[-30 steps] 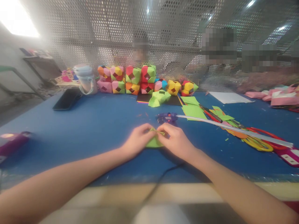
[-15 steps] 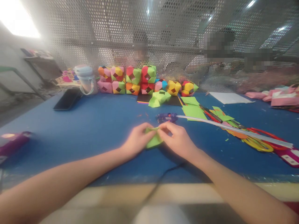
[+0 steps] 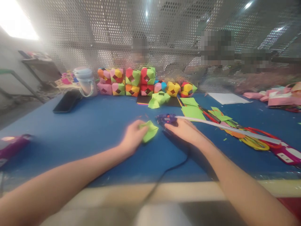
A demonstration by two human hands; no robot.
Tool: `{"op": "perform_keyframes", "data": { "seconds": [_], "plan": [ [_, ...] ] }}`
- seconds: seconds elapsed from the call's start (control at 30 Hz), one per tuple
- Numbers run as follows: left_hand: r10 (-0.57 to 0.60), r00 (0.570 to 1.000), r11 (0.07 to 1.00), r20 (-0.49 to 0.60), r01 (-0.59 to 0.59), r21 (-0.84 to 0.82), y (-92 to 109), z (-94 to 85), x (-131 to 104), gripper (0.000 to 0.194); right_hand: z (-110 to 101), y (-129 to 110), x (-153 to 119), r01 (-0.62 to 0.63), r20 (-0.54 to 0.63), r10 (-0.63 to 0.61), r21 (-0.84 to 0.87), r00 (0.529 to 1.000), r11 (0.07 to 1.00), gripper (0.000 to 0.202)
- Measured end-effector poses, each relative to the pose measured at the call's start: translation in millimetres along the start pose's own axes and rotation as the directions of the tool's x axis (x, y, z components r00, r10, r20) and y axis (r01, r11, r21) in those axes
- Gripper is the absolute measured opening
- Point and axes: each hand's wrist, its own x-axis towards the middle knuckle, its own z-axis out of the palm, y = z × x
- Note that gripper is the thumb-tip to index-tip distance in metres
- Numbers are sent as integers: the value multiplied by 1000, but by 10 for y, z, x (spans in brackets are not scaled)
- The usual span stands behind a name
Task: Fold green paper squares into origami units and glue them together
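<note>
Near the middle of the blue table, my left hand pinches a folded green paper piece by its left side. To its right, my right hand is at the handle of a dark blue glue gun, fingers curled round it and partly hidden beneath. A long whitish glue stick runs from the back of the gun to the right. Behind the gun lies another folded green paper piece, in front of a row of colourful paper balls.
Green paper squares, yellow-handled scissors and paper scraps lie to the right, near a purple power strip. At the back left are a phone and a cup. A cable crosses the front edge. People sit beyond the mesh.
My right hand has let go of the green paper and moved right to the glue gun. My left hand has shifted slightly left with the paper, which is now tilted up.
</note>
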Motion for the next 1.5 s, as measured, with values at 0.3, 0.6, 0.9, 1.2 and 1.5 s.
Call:
{"op": "perform_keyframes", "data": {
  "seconds": [0.3, 0.6, 0.9, 1.2, 1.5],
  "plan": [
    [19, 998, 996, -59, -13, 93, 71, -58, 95, 13, 156, -37, 73, -5, -56, 28, 380, 998, 925, 19],
    [58, 995, 981, -86, -41, 188, 135, -48, 85, 9, 92, -167, -199, 232, -151, -196, 281, 969, 931, 29],
    [97, 992, 971, -79, -77, 228, 129, -47, 80, 10, 82, -215, -233, 199, -182, -204, -45, 962, 979, 26],
    [109, 991, 967, -73, -89, 238, 110, -48, 85, 9, 66, -233, -253, 189, -170, -218, -176, 961, 966, 27],
    [111, 991, 962, -69, -90, 258, 110, -52, 84, 8, 52, -247, -260, 173, -131, -201, -202, 971, 964, 26]
  ]
}}
